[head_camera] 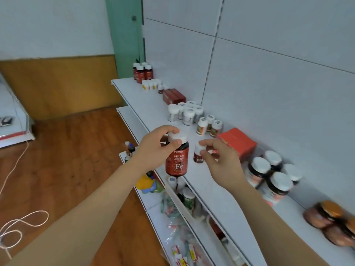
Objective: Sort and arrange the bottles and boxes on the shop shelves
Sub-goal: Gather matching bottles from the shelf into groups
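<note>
Left hand (pixel 156 145) gripping big red bottle (pixel 177 160) by its white cap, upright above front edge of top shelf (pixel 217 204). Right hand (pixel 221 160) pinching cap of small red bottle (pixel 198 155) just beside it. Red box (pixel 238 144) close behind, white-capped dark bottles (pixel 272 177) to the right.

Both bare forearms enter from the bottom edge, converging toward frame centre. Left hand (pixel 153 145) centre frame, wrist bent slightly, thumb and fingers curled round the white cap of the big red bottle (pixel 177 160), holding it upright. Right hand (pixel 221 160) just right of centre, back toward the camera, thumb and index fingertips pinching the cap of the small red bottle (pixel 198 153). Hands close together, not touching.
</note>
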